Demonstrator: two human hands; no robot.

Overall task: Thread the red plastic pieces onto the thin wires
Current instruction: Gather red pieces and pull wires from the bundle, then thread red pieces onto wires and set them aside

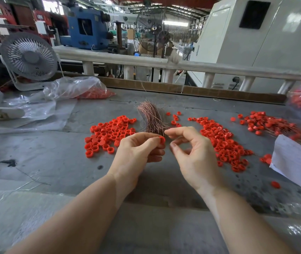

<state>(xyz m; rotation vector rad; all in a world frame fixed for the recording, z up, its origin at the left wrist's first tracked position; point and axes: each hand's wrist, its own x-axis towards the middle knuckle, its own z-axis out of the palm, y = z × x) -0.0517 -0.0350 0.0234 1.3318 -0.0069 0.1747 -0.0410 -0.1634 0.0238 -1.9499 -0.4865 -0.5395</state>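
The grey worktop (54,162) carried loose red plastic pieces (109,133) in a heap on the left and a second heap (224,143) on the right, likely kept within easy reach of either hand. Between them lay a bundle of thin wires (152,119). The left hand (136,153) pinched one red piece (162,139) at its fingertips, presenting it for threading. The right hand (191,153) curled beside it, thumb and forefinger apart; whether it held a wire, I could not tell.

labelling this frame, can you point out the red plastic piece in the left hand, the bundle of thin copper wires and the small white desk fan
red plastic piece (162,140), head view, on its round side
bundle of thin copper-coloured wires (152,118), head view, mid-bundle
small white desk fan (29,56), head view, on the grille's hub
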